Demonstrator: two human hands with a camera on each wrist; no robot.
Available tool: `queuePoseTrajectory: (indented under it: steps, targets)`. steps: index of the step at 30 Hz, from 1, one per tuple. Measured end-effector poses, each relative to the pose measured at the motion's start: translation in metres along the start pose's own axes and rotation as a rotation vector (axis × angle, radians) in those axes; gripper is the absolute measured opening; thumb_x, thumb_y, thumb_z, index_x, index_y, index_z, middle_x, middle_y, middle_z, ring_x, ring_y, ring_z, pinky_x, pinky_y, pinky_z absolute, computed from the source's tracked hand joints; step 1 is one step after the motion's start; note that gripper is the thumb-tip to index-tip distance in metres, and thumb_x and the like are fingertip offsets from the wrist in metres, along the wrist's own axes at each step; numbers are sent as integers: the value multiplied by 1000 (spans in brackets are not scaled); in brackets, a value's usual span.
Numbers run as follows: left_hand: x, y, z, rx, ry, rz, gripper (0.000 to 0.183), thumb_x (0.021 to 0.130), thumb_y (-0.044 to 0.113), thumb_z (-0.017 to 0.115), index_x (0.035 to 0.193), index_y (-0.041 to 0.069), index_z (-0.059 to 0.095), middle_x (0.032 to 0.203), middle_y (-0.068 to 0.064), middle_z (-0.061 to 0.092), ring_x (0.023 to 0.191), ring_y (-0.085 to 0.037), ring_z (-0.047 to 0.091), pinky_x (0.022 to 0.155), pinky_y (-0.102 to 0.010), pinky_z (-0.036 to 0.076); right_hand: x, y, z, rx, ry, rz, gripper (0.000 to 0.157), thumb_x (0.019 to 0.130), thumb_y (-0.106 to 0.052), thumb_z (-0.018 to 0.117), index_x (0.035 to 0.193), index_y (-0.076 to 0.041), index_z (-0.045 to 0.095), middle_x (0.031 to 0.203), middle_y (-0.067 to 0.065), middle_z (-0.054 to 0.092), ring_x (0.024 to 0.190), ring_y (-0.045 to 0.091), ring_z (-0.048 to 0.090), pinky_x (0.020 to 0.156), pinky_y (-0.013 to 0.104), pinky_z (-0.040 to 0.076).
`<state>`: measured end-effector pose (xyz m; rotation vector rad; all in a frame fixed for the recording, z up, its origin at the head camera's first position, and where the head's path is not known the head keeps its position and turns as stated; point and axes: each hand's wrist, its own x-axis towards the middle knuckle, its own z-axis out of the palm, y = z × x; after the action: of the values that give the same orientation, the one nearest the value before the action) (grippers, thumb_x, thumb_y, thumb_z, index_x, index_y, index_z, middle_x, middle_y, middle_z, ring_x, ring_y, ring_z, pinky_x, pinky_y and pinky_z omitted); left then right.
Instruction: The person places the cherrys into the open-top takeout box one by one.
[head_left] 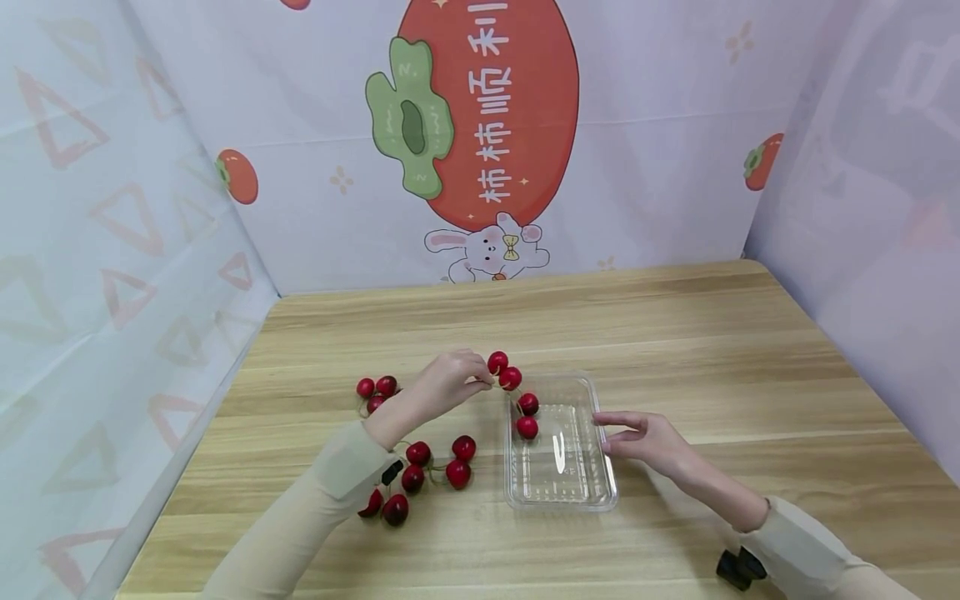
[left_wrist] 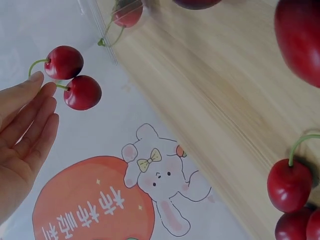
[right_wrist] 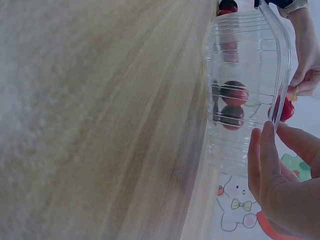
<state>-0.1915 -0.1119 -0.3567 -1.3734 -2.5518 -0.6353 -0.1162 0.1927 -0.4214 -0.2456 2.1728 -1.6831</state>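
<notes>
My left hand [head_left: 453, 383] pinches the thin stems of a pair of red cherries [head_left: 510, 378] near the upper left corner of a clear plastic box [head_left: 561, 506]. In the left wrist view the held cherries [left_wrist: 83, 93] hang just past the fingertips. My right hand [head_left: 648, 442] holds the box's right rim, with fingertips on either side of it in the right wrist view. Inside the box lies another pair of cherries [head_left: 527, 427], seen through the wall as dark red cherries [right_wrist: 233, 93] in the right wrist view.
Left of the box, several loose cherries [head_left: 458, 473] with stems lie on the wooden table [head_left: 675, 333]. More cherries [head_left: 386, 386] sit behind my left forearm, which partly hides them. Printed cloth walls [head_left: 637, 167] enclose the table at the back and sides.
</notes>
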Motion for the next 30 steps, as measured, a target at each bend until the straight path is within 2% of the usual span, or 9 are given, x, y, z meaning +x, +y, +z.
queuePoseTrajectory:
  steps: [6,13,22,30]
  targets:
    - [7,6,6,10,-22,55,4,75,2,68,78,4,69,76,-2,65,74,-12,59,69,-17,47,-1,-1,-1,-7,0,-2,55,80,-17,64,124,9,43,108,24,58,94,25,61,82,31,48]
    - [13,10,15,12,-31,107,5,74,2,69,77,5,69,76,-1,66,74,-11,59,70,-15,47,0,-1,0,-1,-6,-6,56,80,-17,64,124,10,42,107,25,58,94,26,60,80,27,48]
    - [17,16,20,8,-83,137,8,75,-2,66,79,4,69,78,-3,66,76,-12,58,72,-14,46,-1,-1,0,-7,-4,-7,55,81,-16,64,124,10,42,109,25,57,93,25,61,79,27,48]
    - [21,22,24,39,-141,144,6,75,0,67,78,5,69,80,-2,66,78,-12,59,72,-10,45,0,0,0,-1,-5,-6,55,81,-16,64,124,10,42,107,25,58,93,26,61,79,27,49]
